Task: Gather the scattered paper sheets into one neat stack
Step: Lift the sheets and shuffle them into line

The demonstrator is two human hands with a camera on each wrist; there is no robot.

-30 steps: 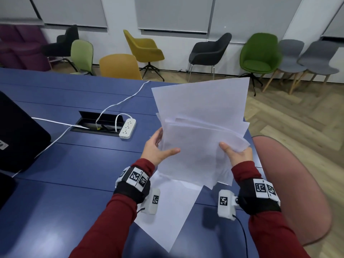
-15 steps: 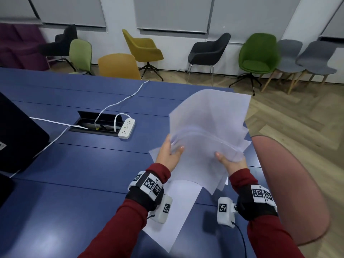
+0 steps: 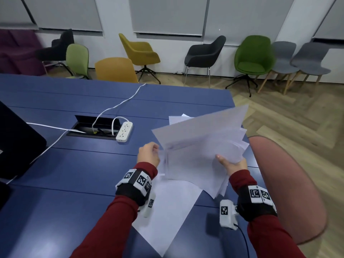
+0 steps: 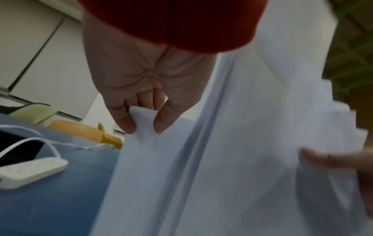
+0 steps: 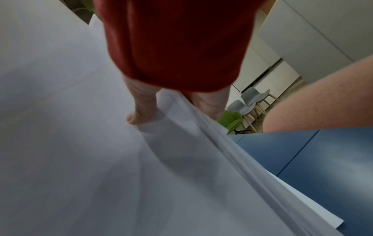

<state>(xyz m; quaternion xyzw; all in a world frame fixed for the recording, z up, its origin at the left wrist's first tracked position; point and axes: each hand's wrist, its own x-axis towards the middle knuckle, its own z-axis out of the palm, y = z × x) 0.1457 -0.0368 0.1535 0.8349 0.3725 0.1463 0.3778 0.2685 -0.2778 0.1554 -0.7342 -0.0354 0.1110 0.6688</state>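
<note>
A loose bundle of white paper sheets (image 3: 201,146) hangs tilted above the right end of the blue table (image 3: 74,164), its edges fanned out of line. My left hand (image 3: 150,155) pinches the bundle's left edge; in the left wrist view the thumb and fingers (image 4: 141,121) curl round a sheet corner (image 4: 141,115). My right hand (image 3: 230,162) grips the bundle's lower right side, thumb (image 5: 139,116) on top of the sheets (image 5: 80,143). One more white sheet (image 3: 171,211) lies flat on the table under my wrists. Another sheet corner (image 3: 176,118) peeks out beyond the bundle.
A white power strip (image 3: 124,131) with its cable lies beside an open cable hatch (image 3: 95,125) mid-table. A black object (image 3: 16,142) stands at the left edge. A pink chair back (image 3: 286,192) is close on my right. Coloured chairs line the far wall.
The bundle has dropped from upright to tilted low over the table and shifted right. My left hand moved in to pinch its left edge; the right hand kept its grip.
</note>
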